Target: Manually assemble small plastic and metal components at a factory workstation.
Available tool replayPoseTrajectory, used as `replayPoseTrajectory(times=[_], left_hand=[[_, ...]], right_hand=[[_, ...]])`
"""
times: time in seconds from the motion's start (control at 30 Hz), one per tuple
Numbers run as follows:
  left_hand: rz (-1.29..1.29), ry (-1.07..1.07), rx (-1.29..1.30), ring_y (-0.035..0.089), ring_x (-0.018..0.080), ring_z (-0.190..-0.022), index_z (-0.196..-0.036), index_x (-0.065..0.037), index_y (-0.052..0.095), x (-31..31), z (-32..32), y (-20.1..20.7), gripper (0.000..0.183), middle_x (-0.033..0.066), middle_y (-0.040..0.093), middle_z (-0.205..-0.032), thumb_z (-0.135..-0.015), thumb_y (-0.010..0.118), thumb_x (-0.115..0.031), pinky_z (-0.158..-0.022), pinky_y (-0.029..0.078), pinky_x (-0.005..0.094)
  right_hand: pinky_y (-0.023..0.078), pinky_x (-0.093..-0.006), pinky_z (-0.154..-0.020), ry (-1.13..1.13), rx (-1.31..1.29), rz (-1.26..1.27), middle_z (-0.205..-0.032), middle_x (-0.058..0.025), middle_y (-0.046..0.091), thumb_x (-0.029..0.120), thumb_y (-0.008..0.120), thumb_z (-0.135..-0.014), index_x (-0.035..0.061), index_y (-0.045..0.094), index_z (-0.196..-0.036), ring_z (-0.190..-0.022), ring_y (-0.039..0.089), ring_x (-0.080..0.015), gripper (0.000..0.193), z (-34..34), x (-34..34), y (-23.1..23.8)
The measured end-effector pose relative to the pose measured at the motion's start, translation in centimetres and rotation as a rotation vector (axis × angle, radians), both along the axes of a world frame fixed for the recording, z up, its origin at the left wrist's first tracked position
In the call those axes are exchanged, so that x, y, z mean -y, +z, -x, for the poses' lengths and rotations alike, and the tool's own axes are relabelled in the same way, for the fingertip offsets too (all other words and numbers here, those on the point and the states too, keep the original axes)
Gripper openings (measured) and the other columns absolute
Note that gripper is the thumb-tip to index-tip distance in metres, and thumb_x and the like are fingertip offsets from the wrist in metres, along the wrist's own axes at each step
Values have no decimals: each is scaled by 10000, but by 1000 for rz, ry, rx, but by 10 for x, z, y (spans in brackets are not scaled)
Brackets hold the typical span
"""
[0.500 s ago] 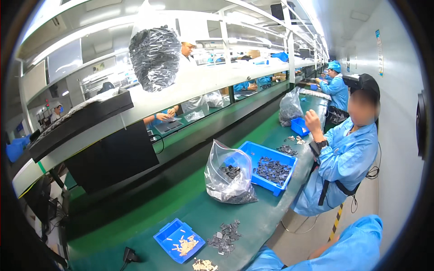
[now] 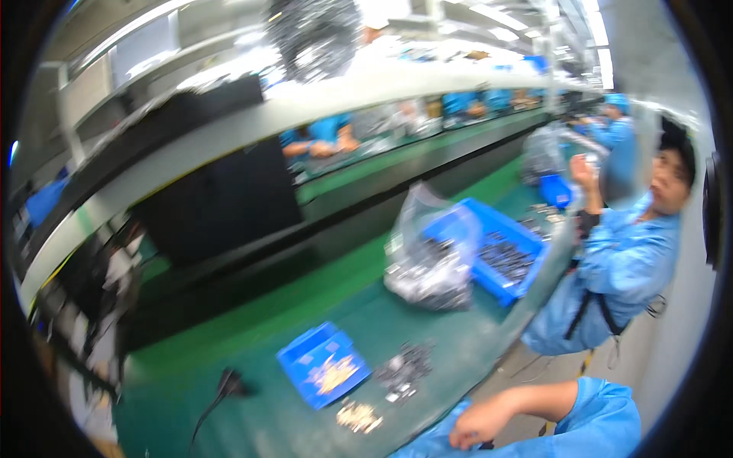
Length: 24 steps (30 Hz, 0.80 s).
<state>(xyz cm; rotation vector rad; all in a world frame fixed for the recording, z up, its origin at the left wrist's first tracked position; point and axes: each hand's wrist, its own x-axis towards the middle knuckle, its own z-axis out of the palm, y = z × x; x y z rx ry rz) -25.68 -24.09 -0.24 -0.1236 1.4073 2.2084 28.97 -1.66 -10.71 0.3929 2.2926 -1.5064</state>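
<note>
My right hand (image 2: 482, 421) is at the lower edge, its bare forearm coming in from a blue sleeve (image 2: 599, 427) on the right. Its fingers look curled together and rest against blue cloth (image 2: 431, 441); what they hold, if anything, is hidden. My left hand does not show. Nearest on the green bench are a pile of small black parts (image 2: 405, 370) and a pile of small pale beige pieces (image 2: 359, 416). Beside them a blue tray (image 2: 311, 347) holds more beige pieces. The picture is smeared by motion.
Farther along stand an open clear plastic bag (image 2: 427, 267) of dark parts and a larger blue bin (image 2: 534, 267) of black parts. A co-worker (image 2: 626, 252) sits at right, one hand raised. A black plug with a cable (image 2: 229, 384) lies at left. A shelf rail (image 2: 382, 99) runs overhead.
The view has swung, so the bench things sit farther right. My right hand and forearm, mostly hidden before, now show. The co-worker's head has turned toward me.
</note>
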Motion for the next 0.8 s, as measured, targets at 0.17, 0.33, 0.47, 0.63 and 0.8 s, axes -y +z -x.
replayPoseTrajectory(times=[0.17,0.33,0.47,0.63,0.8], left_hand=[[-208,-327,171,412,399,-1234,-1160,-66,434,-34,41,0,368,180,501,-1276,-980,407,-386,-1000,358,572],[-357,-608,2,481,419,-1179,-1094,-66,526,-54,3,38,355,210,514,-1263,-984,407,-382,-952,406,608],[-412,-506,-123,473,417,-1198,-1003,-61,583,-13,-27,55,375,184,560,-1213,-998,361,-364,-929,420,624],[-435,83,-379,524,354,-1168,-1024,-60,562,132,23,21,332,141,562,-1238,-1003,352,-316,-912,488,570],[-280,776,153,553,330,-1126,-1233,-48,531,286,75,-85,386,127,580,-1245,-946,345,-226,-914,477,477]], right_hand=[[514,-421,-775,68,-559,-228,-972,-188,636,159,556,-848,0,586,-1072,-887,619,-349,276,136,-37,79],[451,-425,-911,-3,-762,-680,-1095,-162,594,107,588,-810,5,602,-1070,-1083,538,-334,280,272,-53,66],[299,-457,-1082,39,-572,-1187,-1255,-149,522,79,508,-846,23,531,-1242,-1220,449,-321,401,342,-63,34],[207,-490,-1124,159,-417,-1236,-1312,-135,480,89,457,-872,41,430,-1368,-1241,419,-310,500,382,-70,20],[276,-486,-1085,266,-232,-1322,-1251,-138,501,121,486,-867,46,456,-1343,-1163,467,-302,484,395,-61,18]])
